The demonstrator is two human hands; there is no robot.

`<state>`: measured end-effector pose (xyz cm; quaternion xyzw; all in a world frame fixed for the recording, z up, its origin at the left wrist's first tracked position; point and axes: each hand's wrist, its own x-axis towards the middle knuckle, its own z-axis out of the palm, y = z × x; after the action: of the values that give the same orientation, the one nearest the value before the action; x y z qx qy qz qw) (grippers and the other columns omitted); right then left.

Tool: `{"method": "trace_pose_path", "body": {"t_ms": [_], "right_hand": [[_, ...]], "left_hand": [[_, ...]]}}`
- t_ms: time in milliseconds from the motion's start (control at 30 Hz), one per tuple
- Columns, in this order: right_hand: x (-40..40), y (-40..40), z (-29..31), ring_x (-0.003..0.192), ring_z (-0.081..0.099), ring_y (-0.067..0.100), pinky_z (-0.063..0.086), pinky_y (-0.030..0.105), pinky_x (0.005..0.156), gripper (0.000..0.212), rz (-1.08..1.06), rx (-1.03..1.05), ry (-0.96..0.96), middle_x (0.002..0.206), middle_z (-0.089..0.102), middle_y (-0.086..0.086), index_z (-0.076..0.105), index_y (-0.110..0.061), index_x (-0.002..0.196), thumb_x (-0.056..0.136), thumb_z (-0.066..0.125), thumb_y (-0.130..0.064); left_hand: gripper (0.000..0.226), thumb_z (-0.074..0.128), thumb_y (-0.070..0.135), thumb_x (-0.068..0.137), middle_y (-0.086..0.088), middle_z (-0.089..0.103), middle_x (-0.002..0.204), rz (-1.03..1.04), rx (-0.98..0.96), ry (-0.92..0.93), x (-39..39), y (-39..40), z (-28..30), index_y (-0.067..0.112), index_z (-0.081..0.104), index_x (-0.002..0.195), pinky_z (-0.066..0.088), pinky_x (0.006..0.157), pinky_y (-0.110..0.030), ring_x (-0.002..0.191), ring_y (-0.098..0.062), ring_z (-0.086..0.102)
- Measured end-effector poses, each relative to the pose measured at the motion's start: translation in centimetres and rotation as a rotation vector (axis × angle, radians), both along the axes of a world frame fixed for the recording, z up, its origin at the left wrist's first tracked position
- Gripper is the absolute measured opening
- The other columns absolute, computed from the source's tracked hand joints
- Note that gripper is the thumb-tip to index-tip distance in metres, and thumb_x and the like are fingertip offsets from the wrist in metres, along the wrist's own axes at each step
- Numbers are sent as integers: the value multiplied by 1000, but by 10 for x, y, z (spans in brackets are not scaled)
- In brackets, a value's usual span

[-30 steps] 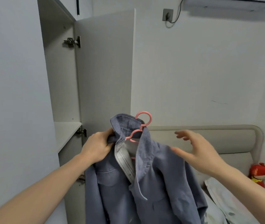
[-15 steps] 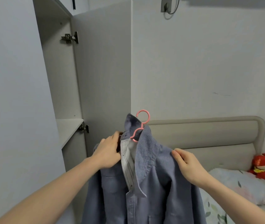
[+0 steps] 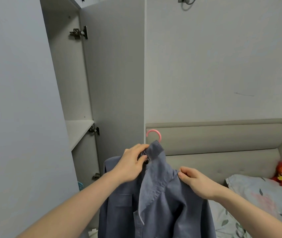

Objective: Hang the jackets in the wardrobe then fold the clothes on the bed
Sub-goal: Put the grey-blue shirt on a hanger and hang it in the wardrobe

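Since before, I am lowering the jacket [image 3: 155, 200]; my left hand [image 3: 131, 164] is pinching its collar beneath the pink hanger [image 3: 154, 134] hook while my right hand [image 3: 197, 183] is gripping its shoulder

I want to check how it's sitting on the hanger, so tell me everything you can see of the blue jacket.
The blue jacket looks like soft denim-like cloth, with a collar turned partly up, a chest pocket and a front placket. It hangs upright on a pink hanger, only the hook showing. The left hand pinches the collar; the right hand grips the shoulder. Its hem is out of frame.
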<state>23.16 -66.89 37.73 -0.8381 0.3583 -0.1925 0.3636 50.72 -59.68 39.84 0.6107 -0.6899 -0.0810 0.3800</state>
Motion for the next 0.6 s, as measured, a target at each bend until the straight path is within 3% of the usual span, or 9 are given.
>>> {"method": "trace_pose_path", "body": {"t_ms": [200,267,400,500,600], "right_hand": [[16,4,-30,62,33,4,32,24,61,35,-127,-78,-69,65,36,-16,37,-18,75,108,47,-27],[19,3,-44,61,32,4,32,25,61,35,-159,-79,-82,63,35,-15,36,-18,75,107,48,-26],[29,4,-73,60,31,4,32,24,60,36,-171,-37,-96,61,35,-14,37,-17,73,106,50,-25],[41,0,-84,59,31,3,30,23,57,37,-185,25,-115,60,36,-16,38,-18,72,105,53,-26],[60,-8,-90,59,29,6,27,28,58,39,-204,76,-156,59,33,-15,35,-18,71,102,58,-28]], "left_hand": [[33,55,18,98,21,65,104,39,20,-102,8,3,-18,40,56,123,46,97,-44,95,-12,60],[41,53,21,97,22,65,111,67,86,-245,17,10,-32,43,51,132,43,101,-42,103,-10,59],[60,52,23,97,23,48,149,87,200,-387,38,28,-63,42,36,152,27,120,-35,138,-7,41],[57,52,19,97,15,42,157,151,207,-412,58,34,-58,36,43,151,20,124,-34,146,-9,34],[53,54,11,91,5,45,155,277,192,-403,85,31,-31,27,56,142,25,118,-33,144,-19,39]]}}
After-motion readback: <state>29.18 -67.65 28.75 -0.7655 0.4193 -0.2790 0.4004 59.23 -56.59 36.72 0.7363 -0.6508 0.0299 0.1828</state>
